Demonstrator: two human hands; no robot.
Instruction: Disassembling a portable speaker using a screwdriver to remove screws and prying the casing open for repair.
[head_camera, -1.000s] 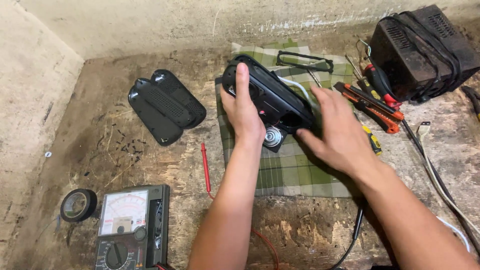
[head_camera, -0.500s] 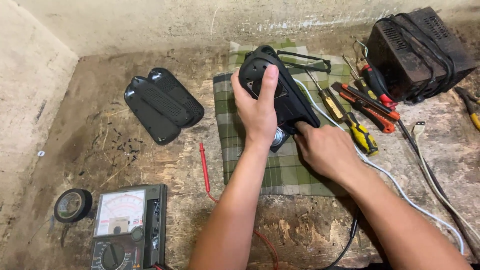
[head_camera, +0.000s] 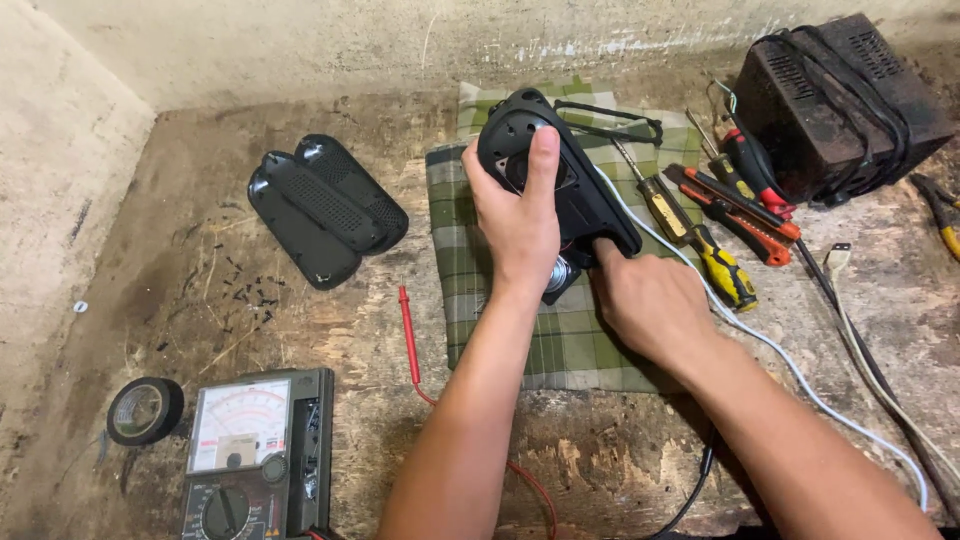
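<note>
Rough, stained wooden bench (head_camera: 150, 300) against a plastered wall. Far right corner: boxy black transformer-like unit (head_camera: 840, 95) wound with black cable. Centre: green checked cloth (head_camera: 560, 350) spread as a work mat.

On the cloth, tipped up on end: black speaker housing (head_camera: 555, 190), open inner side toward the camera, a round driver showing near its lower edge. A second ago lying flatter across the cloth under both palms; now raised nearly upright and turned, so the inside faces up for access.

Left hand (head_camera: 520, 225) closed around the housing from the front, fingers over its upper end, thumb along the edge. Right hand (head_camera: 650, 305) lower down, fingertips tucked against the bottom of the housing beside the driver; grip partly hidden, apparently pinching or bracing there.

Left of the cloth: two black perforated grille covers (head_camera: 325, 205), detached, overlapping, unmoved. Front left: analogue multimeter (head_camera: 255, 450), its red probe (head_camera: 408, 335) lying just beside the cloth. Right of the cloth: yellow-handled screwdriver (head_camera: 700, 245), red-handled pliers (head_camera: 745, 215), white cable (head_camera: 800, 370) trailing toward the front edge. Near the multimeter: roll of black tape (head_camera: 145, 410). Scattered small dark screws (head_camera: 245, 290) below the grilles.
</note>
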